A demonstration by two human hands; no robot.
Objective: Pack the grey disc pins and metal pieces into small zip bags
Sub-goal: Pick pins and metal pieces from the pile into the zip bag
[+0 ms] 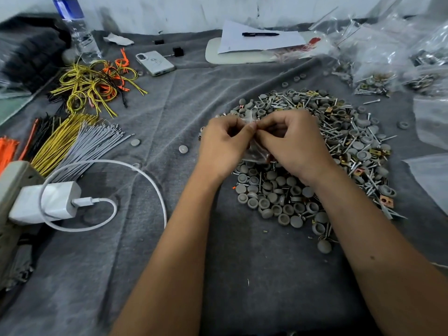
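Note:
A large heap of grey disc pins (278, 200), nails and small brass metal pieces (344, 141) lies on the grey cloth at centre right. Above its left edge, my left hand (223, 144) and my right hand (293, 144) meet, both pinching the top of a small clear zip bag (254, 151). The bag hangs between my palms and is mostly hidden; some reddish and metal contents show through it. Filled zip bags (373, 81) lie at the far right.
Yellow, orange and grey cable ties (80, 139) and looped wires (97, 86) cover the left. A white charger (48, 202) with its cable sits front left. A phone (155, 63), water bottle (77, 30), paper with pen (260, 37) and empty bags (431, 122) lie around.

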